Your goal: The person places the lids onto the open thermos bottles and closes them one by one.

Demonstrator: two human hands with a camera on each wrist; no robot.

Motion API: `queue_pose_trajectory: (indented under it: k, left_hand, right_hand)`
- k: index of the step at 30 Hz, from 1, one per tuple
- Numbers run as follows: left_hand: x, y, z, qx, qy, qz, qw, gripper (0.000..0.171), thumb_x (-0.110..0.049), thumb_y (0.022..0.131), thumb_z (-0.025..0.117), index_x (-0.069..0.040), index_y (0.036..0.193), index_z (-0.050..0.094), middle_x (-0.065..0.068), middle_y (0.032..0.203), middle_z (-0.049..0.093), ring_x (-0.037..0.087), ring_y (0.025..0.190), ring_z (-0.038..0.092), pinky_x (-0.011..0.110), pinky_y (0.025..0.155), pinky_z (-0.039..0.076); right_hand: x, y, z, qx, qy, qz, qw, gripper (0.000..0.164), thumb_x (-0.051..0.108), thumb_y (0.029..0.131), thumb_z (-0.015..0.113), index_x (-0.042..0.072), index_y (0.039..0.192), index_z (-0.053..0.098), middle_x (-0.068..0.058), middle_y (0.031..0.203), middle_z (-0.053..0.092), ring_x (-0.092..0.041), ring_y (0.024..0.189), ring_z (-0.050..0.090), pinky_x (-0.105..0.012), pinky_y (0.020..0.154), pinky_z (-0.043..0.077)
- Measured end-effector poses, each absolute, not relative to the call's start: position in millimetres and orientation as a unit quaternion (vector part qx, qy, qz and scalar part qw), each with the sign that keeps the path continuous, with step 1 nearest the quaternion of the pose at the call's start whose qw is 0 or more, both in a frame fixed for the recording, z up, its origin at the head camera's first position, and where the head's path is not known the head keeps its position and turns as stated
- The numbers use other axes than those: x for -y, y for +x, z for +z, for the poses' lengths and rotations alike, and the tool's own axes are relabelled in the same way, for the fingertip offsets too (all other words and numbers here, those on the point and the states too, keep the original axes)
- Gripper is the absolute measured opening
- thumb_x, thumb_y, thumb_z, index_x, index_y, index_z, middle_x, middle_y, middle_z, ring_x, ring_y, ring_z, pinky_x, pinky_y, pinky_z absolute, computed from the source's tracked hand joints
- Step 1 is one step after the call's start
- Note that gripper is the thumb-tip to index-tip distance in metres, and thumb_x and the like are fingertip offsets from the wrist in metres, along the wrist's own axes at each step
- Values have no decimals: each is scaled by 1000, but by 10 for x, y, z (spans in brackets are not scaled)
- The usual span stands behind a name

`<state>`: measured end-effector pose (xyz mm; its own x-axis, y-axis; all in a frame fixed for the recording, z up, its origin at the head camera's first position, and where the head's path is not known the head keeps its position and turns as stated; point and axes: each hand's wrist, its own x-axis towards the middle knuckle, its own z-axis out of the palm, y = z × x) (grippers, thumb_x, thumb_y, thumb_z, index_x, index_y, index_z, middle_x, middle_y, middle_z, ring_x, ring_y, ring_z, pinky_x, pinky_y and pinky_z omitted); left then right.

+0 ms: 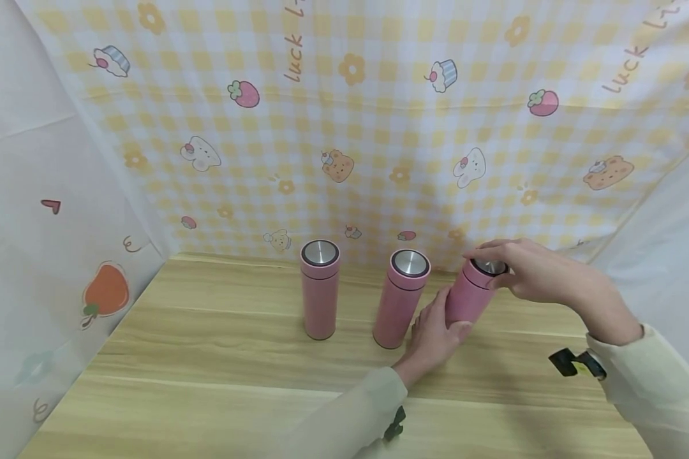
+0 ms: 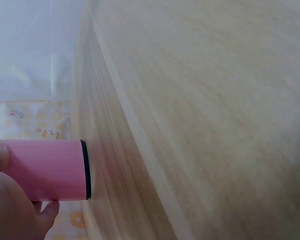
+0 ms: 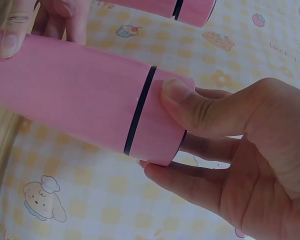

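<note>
Three pink thermos bottles with silver-topped lids stand upright in a row on the wooden table. My left hand [image 1: 434, 335] grips the body of the right thermos [image 1: 467, 299], thumb on the near side. My right hand [image 1: 536, 271] holds that bottle's lid [image 3: 162, 117] from above, the thumb pressing its side and the fingers round the far side. A dark ring marks the seam between lid and body. Just left of my left hand is the middle thermos [image 1: 399, 306], and farther left the left thermos [image 1: 320, 296]. The left wrist view shows the held bottle's base [image 2: 86, 170] at the tabletop.
Behind the bottles hangs a yellow-checked cloth [image 1: 379, 127] with cartoon prints, down to the table's back edge. A white printed cloth [image 1: 46, 178] hangs on the left, and a pale sheet [image 1: 666, 255] on the right. The wooden table [image 1: 218, 382] extends toward me.
</note>
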<state>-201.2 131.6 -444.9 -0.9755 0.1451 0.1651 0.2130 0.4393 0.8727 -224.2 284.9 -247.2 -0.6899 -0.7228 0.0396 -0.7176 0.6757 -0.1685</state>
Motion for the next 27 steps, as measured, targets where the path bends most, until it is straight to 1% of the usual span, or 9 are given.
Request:
queue_pose_trajectory:
  k: [3,8,12,17,21,27]
  left_hand:
    - [-1310,-2014,-4448,848,-106,-518,33,72,-34,93,76,-26,154,40,-9,136,57,12,119,55,43,98,48]
    - [-1308,-2017,-4453,851,-101,-514,31,72,-35,92,76,-26,154,40,-10,136,57,12,119,55,43,99,48]
    - [-1317,-2022,-4459,852,-98,-514,32,72,-35,92,76,-26,154,41,-10,136,57,12,118,55,43,98,48]
    - [-1317,-2030,-4467,848,-104,-518,29,71,-35,93,76,-27,154,41,-10,136,57,11,117,55,42,98,49]
    - [-1318,-2031,-4471,844,-111,-523,33,71,-35,92,77,-27,153,42,-11,134,58,9,115,56,41,96,50]
    - [-1318,-2029,-4472,843,-107,-526,41,71,-37,90,78,-28,152,44,-13,132,59,9,114,56,42,94,50]
  right_hand:
    - [-2838,-2243,-2476,-916,-392,-86,14,60,-21,77,73,2,132,66,-15,130,64,-23,104,66,-36,76,58]
    - [-2816,-2244,-2483,-917,-390,-81,10,56,-14,79,78,1,132,67,-14,127,66,-19,99,66,-36,75,58]
    - [-2804,-2235,-2485,-920,-384,-77,7,55,-9,80,80,1,132,66,-15,126,66,-19,95,66,-38,76,58]
    - [-2846,-2220,-2497,-919,-386,-83,-1,55,-4,82,82,2,134,65,-16,128,65,-25,101,68,-43,79,59]
    - [-2923,-2231,-2516,-915,-394,-85,-10,59,-2,81,84,4,136,64,-16,132,63,-30,108,66,-44,82,59]
    - [-2986,-2226,-2510,-918,-386,-85,18,66,-6,83,81,8,143,59,-19,141,56,-37,118,61,-50,89,56]
